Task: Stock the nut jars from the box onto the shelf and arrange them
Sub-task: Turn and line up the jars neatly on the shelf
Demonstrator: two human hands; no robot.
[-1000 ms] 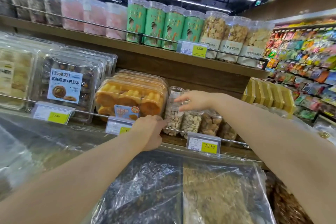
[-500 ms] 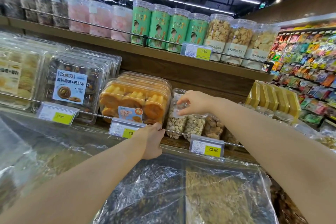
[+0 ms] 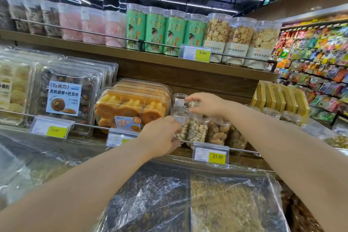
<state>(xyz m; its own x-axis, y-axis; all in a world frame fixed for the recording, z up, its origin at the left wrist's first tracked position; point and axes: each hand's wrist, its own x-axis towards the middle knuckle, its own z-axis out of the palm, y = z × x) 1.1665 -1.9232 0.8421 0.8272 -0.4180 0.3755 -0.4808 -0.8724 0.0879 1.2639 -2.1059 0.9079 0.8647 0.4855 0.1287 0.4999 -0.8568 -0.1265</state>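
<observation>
Yellow shelf price tags (image 3: 217, 156) read 23.80, 9.90 (image 3: 202, 53) and 13.80 (image 3: 54, 130).

Both bare forearms reach forward and upward from the lower corners of the view, converging toward the clear plastic jar of pale nuts (image 3: 182, 124) at the left end of the jar row. The left hand (image 3: 160, 137) lies just left of that jar, palm turned toward it, fingers curled round its lower side with the fingertips touching the plastic. The right hand (image 3: 204, 104) is above and right of the jar, wrist bent slightly down, thumb and fingers pinched over the lids behind it. The two hands are near each other but apart.
</observation>
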